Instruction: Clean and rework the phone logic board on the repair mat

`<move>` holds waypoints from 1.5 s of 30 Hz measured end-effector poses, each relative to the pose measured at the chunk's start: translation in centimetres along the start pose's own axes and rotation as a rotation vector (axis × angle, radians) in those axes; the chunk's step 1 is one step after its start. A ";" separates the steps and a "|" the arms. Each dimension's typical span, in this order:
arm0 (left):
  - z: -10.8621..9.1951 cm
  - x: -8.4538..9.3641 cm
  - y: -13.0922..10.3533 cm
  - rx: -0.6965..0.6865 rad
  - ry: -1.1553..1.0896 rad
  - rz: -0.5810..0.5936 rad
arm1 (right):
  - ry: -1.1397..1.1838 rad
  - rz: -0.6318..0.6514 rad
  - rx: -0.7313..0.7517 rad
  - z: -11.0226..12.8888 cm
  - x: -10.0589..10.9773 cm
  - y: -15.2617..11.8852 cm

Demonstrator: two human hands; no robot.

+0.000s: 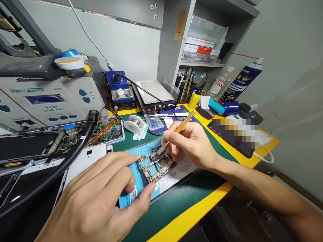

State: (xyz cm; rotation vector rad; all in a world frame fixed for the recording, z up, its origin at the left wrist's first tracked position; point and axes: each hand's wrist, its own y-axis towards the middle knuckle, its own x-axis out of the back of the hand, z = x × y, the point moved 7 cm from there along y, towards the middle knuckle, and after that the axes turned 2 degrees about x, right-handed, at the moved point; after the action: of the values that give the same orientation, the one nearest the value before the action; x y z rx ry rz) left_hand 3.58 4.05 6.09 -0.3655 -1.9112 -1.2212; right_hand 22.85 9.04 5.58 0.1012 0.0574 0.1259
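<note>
A phone circuit board (161,169) with an open, frame-like outline lies on a blue and white printed sheet (131,198). My left hand (101,191) steadies it, index fingertip at its upper left corner and thumb at its lower edge. In my right hand (191,141) is a slim gold-handled tool (182,127), gripped like a pen and slanting down to the board. Its pale, flat tip rests on or just over the upper part; the exact kind of tip is too small to tell. My curled right fingers cover the board's right upper side.
A black hose (80,148) crosses the left side before a hot air station (50,97). Opened phones (27,144) lie beneath it. Behind the board are a solder spool (132,124) and a heating plate (155,92). At right lie a dark phone (229,137), a yellow bottle (194,99) and a spray can (242,80).
</note>
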 end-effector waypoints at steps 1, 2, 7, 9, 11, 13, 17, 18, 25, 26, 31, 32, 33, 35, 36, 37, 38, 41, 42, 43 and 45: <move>0.0 0.0 0.1 -0.005 0.001 -0.002 | 0.002 -0.003 -0.007 0.0 0.0 0.0; -0.1 0.0 0.1 -0.009 -0.001 0.001 | 0.005 -0.006 -0.013 0.0 0.1 0.0; 0.1 0.1 0.1 -0.001 0.014 0.007 | 0.020 -0.012 -0.015 0.1 0.1 0.1; 0.1 0.1 0.0 0.007 0.019 0.003 | 0.017 -0.011 -0.009 0.1 0.1 0.1; 0.1 0.2 -0.1 0.013 0.009 -0.001 | 0.018 -0.010 -0.008 0.0 0.1 0.0; 0.1 0.2 -0.1 0.021 -0.005 -0.001 | 0.023 -0.008 -0.008 0.0 0.1 0.0; 0.0 0.2 -0.1 0.021 -0.024 0.005 | 0.020 -0.010 -0.002 0.0 0.1 0.0; 0.0 0.2 0.0 0.019 -0.025 0.005 | 0.016 -0.009 -0.002 0.1 0.1 0.0; 0.2 0.2 0.1 0.027 -0.027 0.011 | 0.052 0.005 -0.065 -0.4 0.2 0.4; 0.2 0.2 0.1 0.024 -0.023 0.012 | 0.052 0.003 -0.079 -0.5 0.3 0.4; 0.0 0.3 0.1 0.005 -0.015 -0.005 | 0.017 -0.015 -0.118 -0.6 0.4 0.4; 0.0 0.4 0.1 0.005 -0.016 -0.008 | 0.019 -0.016 -0.122 -0.7 0.5 0.4; 0.0 0.4 0.1 0.007 -0.016 -0.008 | 0.024 -0.015 -0.127 -0.7 0.5 0.5; 0.0 0.4 0.1 0.011 -0.018 -0.002 | 0.037 -0.007 -0.137 -0.8 0.4 0.5; 0.0 0.4 0.2 0.013 -0.021 -0.001 | 0.043 -0.002 -0.133 -0.8 0.4 0.5; 0.0 0.4 0.2 0.014 -0.023 0.003 | 0.046 0.007 -0.116 -0.7 0.4 0.4; 0.0 0.4 0.2 0.016 -0.022 0.004 | 0.038 0.018 -0.085 -0.4 0.3 0.3; -0.2 0.5 0.3 0.002 -0.013 -0.004 | -0.105 0.035 0.102 1.5 0.3 -0.6; -0.3 0.5 0.3 -0.004 -0.009 -0.010 | -0.185 0.029 0.193 2.3 0.3 -1.1; -0.4 0.5 0.3 -0.008 -0.004 -0.019 | -0.262 0.022 0.281 3.1 0.3 -1.6; -0.4 0.6 0.3 -0.010 0.000 -0.028 | -0.360 0.017 0.398 4.1 0.2 -2.6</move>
State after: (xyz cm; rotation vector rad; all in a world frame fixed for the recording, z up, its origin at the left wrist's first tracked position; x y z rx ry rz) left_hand 3.61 3.72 6.77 -0.3448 -1.9171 -1.2495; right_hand 23.61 6.12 9.35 0.5197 -0.2797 0.1101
